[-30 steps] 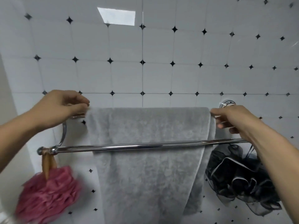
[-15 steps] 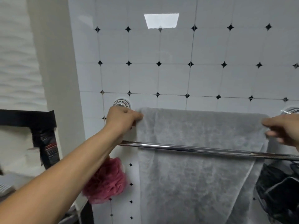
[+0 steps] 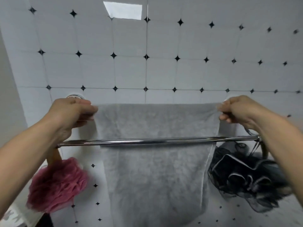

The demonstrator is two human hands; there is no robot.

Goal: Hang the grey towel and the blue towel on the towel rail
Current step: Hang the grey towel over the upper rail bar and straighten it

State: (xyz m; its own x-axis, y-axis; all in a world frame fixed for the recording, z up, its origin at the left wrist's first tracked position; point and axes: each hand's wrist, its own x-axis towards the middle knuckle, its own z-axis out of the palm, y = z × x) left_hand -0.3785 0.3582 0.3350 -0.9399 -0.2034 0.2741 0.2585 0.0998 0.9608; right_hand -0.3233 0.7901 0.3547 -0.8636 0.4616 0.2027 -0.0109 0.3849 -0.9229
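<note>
The grey towel (image 3: pixel 154 122) lies across the back bar, long axis left-right; left hand (image 3: pixel 70 112) and right hand (image 3: pixel 241 110) each pinch one top corner.

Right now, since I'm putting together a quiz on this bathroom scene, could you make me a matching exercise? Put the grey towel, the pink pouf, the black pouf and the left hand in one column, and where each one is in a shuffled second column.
Things
1. grey towel
2. pink pouf
3. black pouf
4. left hand

Places
A. hangs below the right end of the front bar
B. pinches the grey towel's top left corner
C. hangs below the left end of the front bar
D. draped in the middle, passing behind the front bar

Pairs: 1-D, 2-C, 3-A, 4-B
</note>
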